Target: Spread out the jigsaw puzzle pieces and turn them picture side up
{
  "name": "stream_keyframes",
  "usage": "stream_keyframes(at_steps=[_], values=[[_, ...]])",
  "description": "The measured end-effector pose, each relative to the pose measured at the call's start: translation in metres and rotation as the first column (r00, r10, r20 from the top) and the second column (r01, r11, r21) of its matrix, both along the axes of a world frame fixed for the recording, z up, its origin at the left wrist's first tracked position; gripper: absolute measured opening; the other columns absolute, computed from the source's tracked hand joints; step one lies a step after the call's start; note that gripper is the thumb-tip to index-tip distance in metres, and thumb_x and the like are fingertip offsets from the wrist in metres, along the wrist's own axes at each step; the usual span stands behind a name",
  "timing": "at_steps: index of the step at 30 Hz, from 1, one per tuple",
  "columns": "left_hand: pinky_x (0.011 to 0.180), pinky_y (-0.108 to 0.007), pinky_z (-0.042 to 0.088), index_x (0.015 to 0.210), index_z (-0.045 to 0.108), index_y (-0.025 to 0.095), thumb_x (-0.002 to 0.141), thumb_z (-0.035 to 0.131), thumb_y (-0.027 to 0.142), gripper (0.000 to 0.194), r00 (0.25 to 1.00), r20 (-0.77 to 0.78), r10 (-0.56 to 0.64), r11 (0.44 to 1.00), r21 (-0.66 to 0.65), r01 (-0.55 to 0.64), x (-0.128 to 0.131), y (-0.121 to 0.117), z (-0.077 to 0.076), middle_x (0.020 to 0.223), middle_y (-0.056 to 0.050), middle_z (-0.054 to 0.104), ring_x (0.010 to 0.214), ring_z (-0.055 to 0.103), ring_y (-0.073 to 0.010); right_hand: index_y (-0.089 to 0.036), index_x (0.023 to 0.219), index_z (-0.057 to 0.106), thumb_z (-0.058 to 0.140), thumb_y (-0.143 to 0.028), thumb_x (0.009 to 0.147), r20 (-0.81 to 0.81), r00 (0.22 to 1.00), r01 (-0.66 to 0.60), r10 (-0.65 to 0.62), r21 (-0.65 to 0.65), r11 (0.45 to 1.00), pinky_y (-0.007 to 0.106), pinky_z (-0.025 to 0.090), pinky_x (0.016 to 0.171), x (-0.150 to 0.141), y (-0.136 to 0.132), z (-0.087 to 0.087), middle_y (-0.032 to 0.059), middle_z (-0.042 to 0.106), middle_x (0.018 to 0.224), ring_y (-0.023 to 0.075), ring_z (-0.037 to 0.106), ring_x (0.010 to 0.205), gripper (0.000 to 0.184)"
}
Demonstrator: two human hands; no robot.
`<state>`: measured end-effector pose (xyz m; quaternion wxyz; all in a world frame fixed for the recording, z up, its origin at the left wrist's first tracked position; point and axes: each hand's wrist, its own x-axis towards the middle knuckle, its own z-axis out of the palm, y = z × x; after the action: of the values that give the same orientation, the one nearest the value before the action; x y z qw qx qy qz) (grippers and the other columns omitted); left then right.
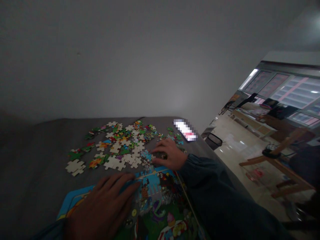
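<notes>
My left hand [107, 200] lies over the left part of a colourful picture board [160, 200], fingers stretched out and nothing seen in them. Beyond the board's far edge, my right hand [170, 154] is low over the cloth, its fingers curved and apart from the thumb. Its fingertips are close to some blue and grey puzzle pieces [147, 155]; whether they touch is not clear. A wide spread of loose puzzle pieces [120, 148] covers the cloth to the left, some picture side up and some showing pale backs. My left hand hides part of the board.
A lit phone [185, 130], its screen blurred, lies at the back right of the grey cloth surface [40, 160]. A plain wall [125, 60] stands behind. Off the right edge are a tiled floor [225, 143] and a wooden chair [280, 163].
</notes>
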<state>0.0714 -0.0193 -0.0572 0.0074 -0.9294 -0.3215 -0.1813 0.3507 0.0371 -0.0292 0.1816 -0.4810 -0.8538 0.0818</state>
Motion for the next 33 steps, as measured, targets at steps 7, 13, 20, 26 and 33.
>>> stream_keyframes(at_steps=[7,13,20,26,33], values=[[0.088,-0.037,0.049,0.117,0.062,0.034,0.087,0.053,0.024,0.033,1.0,0.021,-0.019,1.0,0.009,0.018,0.002,0.001,0.008,0.118,0.001,0.066,0.106,0.06,-0.0218,-0.019,0.096,0.069,0.075,-0.037,0.077,-0.034,0.999,0.005,-0.007,-0.049,0.999,0.038,0.04,0.092,0.001,0.003,0.001,0.0061,0.065,0.101,0.02,0.054,0.1,0.028],[0.088,-0.037,0.049,0.115,0.063,0.033,0.087,0.051,0.021,0.032,0.999,0.035,-0.025,1.0,0.003,0.025,0.002,0.0,0.01,0.118,0.0,0.066,0.106,0.06,-0.022,-0.017,0.103,0.068,0.074,-0.024,0.078,-0.099,0.987,0.108,-0.124,-0.153,0.982,0.025,0.046,0.062,0.024,0.013,0.005,-0.0004,0.064,0.076,0.0121,0.057,0.064,0.026],[0.088,-0.036,0.048,0.114,0.064,0.033,0.088,0.05,0.022,0.031,0.998,0.055,-0.012,1.0,0.002,0.012,0.002,-0.001,0.008,0.117,0.0,0.066,0.105,0.06,-0.0214,-0.018,0.105,0.067,0.057,-0.023,0.091,-0.099,0.983,0.16,-0.152,0.077,0.984,0.039,0.046,0.086,0.028,0.012,0.008,0.0095,0.062,0.102,0.02,0.057,0.096,0.018],[0.087,-0.037,0.05,0.117,0.062,0.034,0.085,0.053,0.02,0.035,1.0,0.021,-0.008,1.0,0.011,0.008,0.002,-0.001,0.007,0.119,0.001,0.066,0.106,0.06,-0.0221,-0.024,0.12,0.064,0.055,-0.032,0.093,0.052,0.987,-0.154,0.153,0.016,0.988,0.04,0.041,0.095,-0.005,-0.009,0.007,0.0079,0.059,0.113,0.0202,0.051,0.105,0.029],[0.087,-0.038,0.051,0.116,0.063,0.032,0.086,0.053,0.023,0.033,1.0,0.017,-0.009,1.0,0.017,0.008,0.002,-0.001,0.01,0.119,0.0,0.066,0.105,0.061,-0.0225,-0.024,0.113,0.067,0.062,-0.029,0.089,0.027,0.987,-0.157,0.158,-0.046,0.987,0.038,0.038,0.095,-0.013,-0.011,0.0,0.0067,0.06,0.112,0.0209,0.047,0.105,0.025]])
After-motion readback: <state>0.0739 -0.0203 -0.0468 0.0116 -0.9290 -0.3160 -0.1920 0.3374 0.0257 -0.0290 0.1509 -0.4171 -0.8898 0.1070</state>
